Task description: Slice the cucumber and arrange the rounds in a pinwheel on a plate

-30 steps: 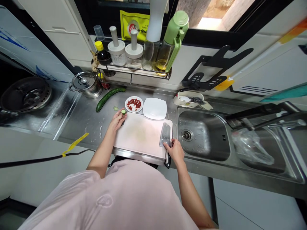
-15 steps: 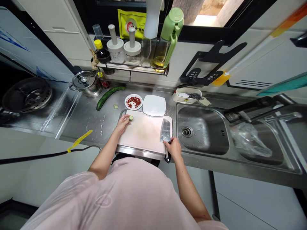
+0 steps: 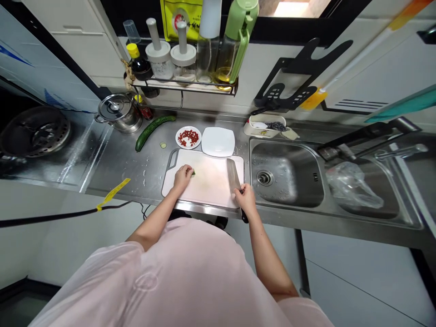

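Observation:
On the white cutting board (image 3: 207, 193), my left hand (image 3: 183, 177) is closed around a small cucumber piece (image 3: 193, 172); only a bit of its green side shows past the fingertips. My right hand (image 3: 245, 199) grips a kitchen knife (image 3: 232, 175) by its black handle at the board's right side. The broad blade points away from me over the board. Behind the board, a whole cucumber (image 3: 150, 132) lies at the left, with a thin cucumber slice (image 3: 163, 145) near it. A small plate (image 3: 179, 144) bears chopped red pieces, beside a white square plate (image 3: 218, 141).
To the right is a steel double sink (image 3: 288, 175) with a plastic bag (image 3: 352, 184) in its far basin. A lidded pot (image 3: 119, 113) and a wok (image 3: 37, 131) stand at the left. A wall rack (image 3: 184, 85) holds jars and bottles above the counter.
My left hand has moved right and slightly nearer with the cucumber piece, off the board's left edge area. The knife's blade has turned more edge-on in my right hand.

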A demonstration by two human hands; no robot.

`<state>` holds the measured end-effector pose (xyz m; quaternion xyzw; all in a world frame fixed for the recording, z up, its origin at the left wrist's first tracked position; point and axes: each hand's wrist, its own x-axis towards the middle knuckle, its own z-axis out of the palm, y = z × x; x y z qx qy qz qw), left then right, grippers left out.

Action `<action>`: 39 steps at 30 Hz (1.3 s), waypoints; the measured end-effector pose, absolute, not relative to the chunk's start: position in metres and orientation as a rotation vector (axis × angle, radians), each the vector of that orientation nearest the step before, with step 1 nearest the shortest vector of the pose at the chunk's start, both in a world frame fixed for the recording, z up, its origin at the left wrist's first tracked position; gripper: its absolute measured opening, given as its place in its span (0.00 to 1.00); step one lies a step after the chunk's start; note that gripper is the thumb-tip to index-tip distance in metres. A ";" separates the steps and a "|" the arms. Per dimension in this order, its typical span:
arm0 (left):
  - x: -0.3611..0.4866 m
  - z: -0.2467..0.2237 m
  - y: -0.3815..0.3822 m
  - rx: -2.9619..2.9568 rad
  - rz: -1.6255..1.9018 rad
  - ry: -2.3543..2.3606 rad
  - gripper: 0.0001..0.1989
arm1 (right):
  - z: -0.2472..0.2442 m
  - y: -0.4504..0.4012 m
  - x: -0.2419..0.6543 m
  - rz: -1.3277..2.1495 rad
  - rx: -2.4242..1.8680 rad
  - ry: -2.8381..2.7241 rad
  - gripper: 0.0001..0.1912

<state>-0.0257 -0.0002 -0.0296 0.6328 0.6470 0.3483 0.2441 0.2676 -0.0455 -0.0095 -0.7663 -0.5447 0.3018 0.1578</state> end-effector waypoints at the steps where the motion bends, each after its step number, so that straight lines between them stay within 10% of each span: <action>1: -0.025 -0.029 -0.001 1.752 0.951 1.781 0.06 | -0.005 -0.045 0.263 0.859 -2.194 -1.606 0.16; 39: -0.019 -0.042 -0.015 1.794 1.151 1.745 0.08 | 0.048 -0.049 0.151 0.716 -2.031 -2.678 0.15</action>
